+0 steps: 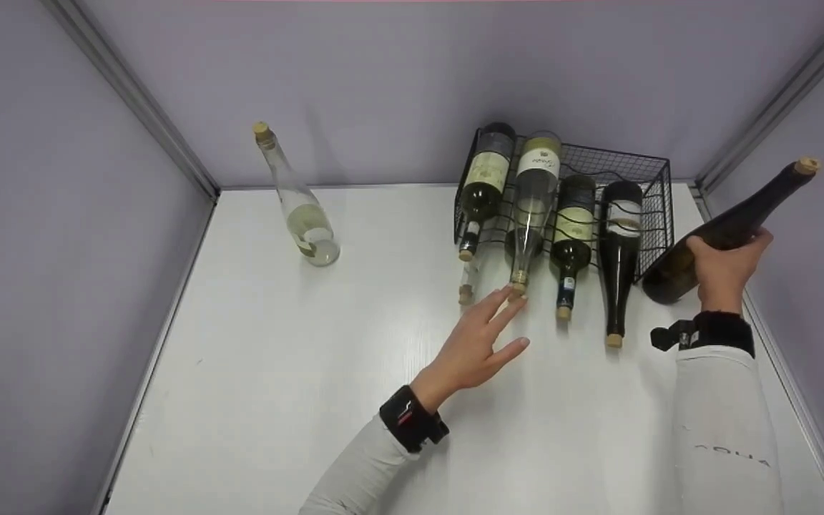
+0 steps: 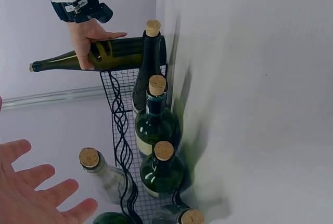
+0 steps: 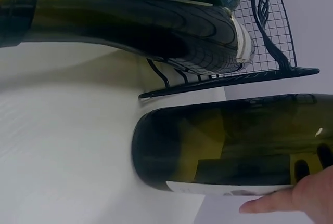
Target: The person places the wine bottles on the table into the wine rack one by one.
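Note:
My right hand (image 1: pixel 727 268) grips a dark green corked bottle (image 1: pixel 677 268) round its body, just right of the black wire rack (image 1: pixel 659 168). The bottle stands about upright, its base at or near the table; contact is unclear. My left hand (image 1: pixel 473 350) is spread, fingertips by the cork of a clear bottle (image 1: pixel 535 193) lying in the rack's upper level. In the left wrist view, its fingers (image 2: pixel 44 177) appear apart from that bottle's cork (image 2: pixel 89 156). Beside it lie a green bottle with a cream label (image 1: pixel 487 168), a yellow-labelled bottle (image 1: pixel 575 222) and a dark bottle (image 1: pixel 621 265).
A clear corked bottle (image 1: pixel 305 214) stands upright on the white table (image 1: pixel 262 372) at the back left. Another clear bottle neck (image 1: pixel 468 282) juts from the rack's lower left. Grey walls (image 1: pixel 355 86) enclose the table at back and sides.

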`<move>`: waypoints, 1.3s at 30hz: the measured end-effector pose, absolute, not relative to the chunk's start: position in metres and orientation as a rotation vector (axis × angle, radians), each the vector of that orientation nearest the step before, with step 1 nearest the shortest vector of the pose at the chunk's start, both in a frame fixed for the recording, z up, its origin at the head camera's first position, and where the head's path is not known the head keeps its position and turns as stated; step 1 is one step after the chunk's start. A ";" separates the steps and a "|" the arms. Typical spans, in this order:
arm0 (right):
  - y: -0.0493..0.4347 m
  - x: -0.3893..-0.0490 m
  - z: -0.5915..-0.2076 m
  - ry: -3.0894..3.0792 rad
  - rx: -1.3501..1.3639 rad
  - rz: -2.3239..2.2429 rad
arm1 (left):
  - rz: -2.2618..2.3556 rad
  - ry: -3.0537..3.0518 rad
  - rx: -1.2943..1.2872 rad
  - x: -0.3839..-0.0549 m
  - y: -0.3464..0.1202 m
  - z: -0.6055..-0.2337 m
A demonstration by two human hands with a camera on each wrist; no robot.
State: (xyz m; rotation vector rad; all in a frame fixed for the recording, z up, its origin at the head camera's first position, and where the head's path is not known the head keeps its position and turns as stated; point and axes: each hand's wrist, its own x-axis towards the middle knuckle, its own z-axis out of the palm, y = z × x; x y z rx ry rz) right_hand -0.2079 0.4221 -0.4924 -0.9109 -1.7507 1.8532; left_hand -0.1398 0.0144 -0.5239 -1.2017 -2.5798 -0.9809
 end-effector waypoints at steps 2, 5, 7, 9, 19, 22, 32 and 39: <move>0.421 -0.207 -0.491 -1.740 -0.930 1.856 | -1.021 -2.583 -1.199 -0.140 0.015 -0.523; 0.418 -0.205 -0.488 -1.687 -0.961 1.876 | -1.142 -2.604 -1.188 -0.140 0.015 -0.522; 0.416 -0.203 -0.486 -1.637 -0.985 1.909 | -1.253 -2.622 -1.173 -0.140 0.015 -0.521; 0.413 -0.200 -0.484 -1.598 -0.999 1.935 | -1.369 -2.630 -1.156 -0.141 0.015 -0.519; 0.394 -0.181 -0.489 -1.638 -0.959 1.873 | -1.726 -2.575 -1.108 -0.148 0.019 -0.514; 0.390 -0.177 -0.487 -1.656 -0.919 1.838 | -1.787 -2.556 -1.109 -0.150 0.022 -0.512; 0.376 -0.170 -0.489 -1.876 -0.772 1.502 | -1.982 -2.524 -1.107 -0.159 0.042 -0.505; 0.363 -0.159 -0.496 -2.120 -0.661 1.093 | -2.005 -2.561 -1.153 -0.160 0.057 -0.500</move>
